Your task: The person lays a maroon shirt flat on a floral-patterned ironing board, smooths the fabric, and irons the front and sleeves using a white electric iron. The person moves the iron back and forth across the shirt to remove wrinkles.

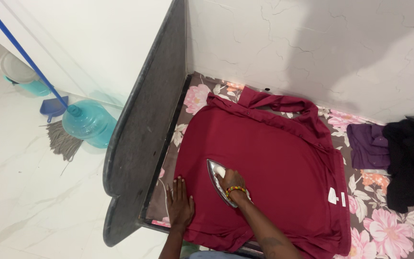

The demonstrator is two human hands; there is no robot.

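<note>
Right hand (232, 181), fingers wrapped round its handle, holds the iron (220, 181) on the maroon shirt (264, 158) near the table's front edge. Left hand (180, 204), fingers spread, presses the shirt flat beside it. Cloth around the iron lies smooth; the collar and far edge remain creased, purple (367, 146) and black garments (413, 160) unpressed.

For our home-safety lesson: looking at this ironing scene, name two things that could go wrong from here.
The left hand lies flat on the maroon shirt close beside the iron held by the right hand; a slip could burn the fingers. The iron's white cord runs by that hand at the edge and might snag.
</note>
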